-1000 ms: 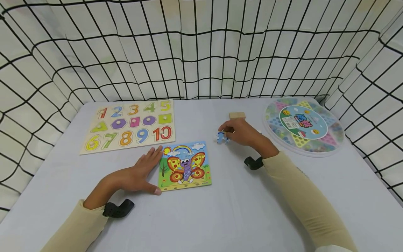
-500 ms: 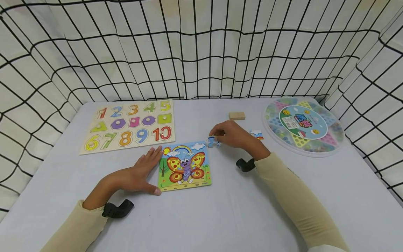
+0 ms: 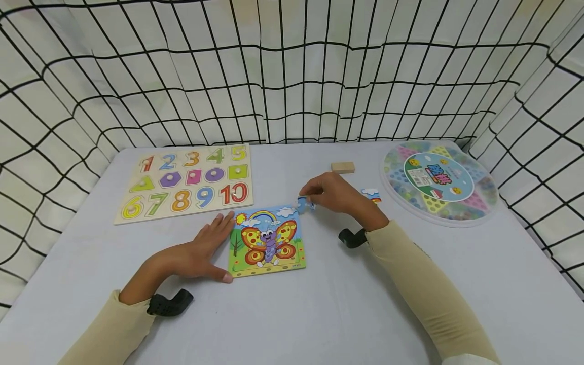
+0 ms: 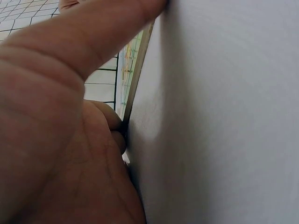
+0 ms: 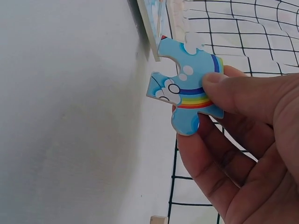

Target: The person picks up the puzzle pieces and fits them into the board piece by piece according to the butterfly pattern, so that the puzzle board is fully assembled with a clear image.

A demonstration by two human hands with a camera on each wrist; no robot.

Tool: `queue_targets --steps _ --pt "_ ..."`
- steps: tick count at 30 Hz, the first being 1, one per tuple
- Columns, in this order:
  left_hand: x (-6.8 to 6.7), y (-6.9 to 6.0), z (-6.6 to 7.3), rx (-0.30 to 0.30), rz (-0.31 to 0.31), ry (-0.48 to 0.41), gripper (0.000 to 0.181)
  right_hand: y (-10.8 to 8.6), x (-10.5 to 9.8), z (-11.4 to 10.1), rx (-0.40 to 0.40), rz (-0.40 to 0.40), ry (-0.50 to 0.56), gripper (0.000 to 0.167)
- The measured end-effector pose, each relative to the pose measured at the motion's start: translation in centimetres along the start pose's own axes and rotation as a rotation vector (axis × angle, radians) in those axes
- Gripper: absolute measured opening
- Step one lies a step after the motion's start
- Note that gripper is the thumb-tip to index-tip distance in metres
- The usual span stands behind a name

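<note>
A square butterfly picture board [image 3: 269,241] lies flat in the middle of the table. My left hand [image 3: 201,253] rests along its left side, fingers spread and straight, thumb tip at the lower left corner. In the left wrist view the thumb [image 4: 88,32] crosses over the board's thin edge. Just off the board's upper right corner, my right hand [image 3: 335,195] pinches a blue jigsaw piece [image 5: 191,84] between thumb and fingers. A rainbow band and white clouds are printed on the piece. Whether the piece touches the board cannot be told.
At the back left lies a wooden number board [image 3: 157,175]. A round, clear game case [image 3: 397,203] stands at the right. Behind my right hand are a small wooden block [image 3: 342,167] and another jigsaw piece [image 3: 371,194]. Black netting [image 3: 285,91] encloses the table.
My right hand has moved left with the jigsaw piece to the board's upper right corner, uncovering the other piece. My left hand has stayed in place.
</note>
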State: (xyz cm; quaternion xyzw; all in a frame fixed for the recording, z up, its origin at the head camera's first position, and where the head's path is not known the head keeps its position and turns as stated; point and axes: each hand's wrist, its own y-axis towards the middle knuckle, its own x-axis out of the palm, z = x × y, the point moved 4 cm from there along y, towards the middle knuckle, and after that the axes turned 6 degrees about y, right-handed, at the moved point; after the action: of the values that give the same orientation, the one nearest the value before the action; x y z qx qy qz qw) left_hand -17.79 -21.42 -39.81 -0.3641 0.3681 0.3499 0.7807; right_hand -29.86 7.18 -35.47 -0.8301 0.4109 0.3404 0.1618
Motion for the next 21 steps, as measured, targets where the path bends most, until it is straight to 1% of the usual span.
queue_targets --steps 3,11,16,21 --pt "0.0 0.0 -0.1 -0.003 -0.003 0.002 0.125 0.1 0.1 -0.3 -0.012 0.009 0.017 0.02" --pt "0.0 0.0 -0.1 -0.008 -0.002 0.004 0.125 0.9 1.0 -0.9 -0.082 0.019 0.014 0.022" --pt "0.0 0.0 0.0 -0.006 -0.001 0.005 0.124 1.3 1.7 -1.3 -0.091 0.025 0.039 0.021" --pt "0.0 0.0 0.0 -0.013 -0.003 0.011 0.124 1.7 2.3 -1.9 -0.082 0.02 0.06 0.021"
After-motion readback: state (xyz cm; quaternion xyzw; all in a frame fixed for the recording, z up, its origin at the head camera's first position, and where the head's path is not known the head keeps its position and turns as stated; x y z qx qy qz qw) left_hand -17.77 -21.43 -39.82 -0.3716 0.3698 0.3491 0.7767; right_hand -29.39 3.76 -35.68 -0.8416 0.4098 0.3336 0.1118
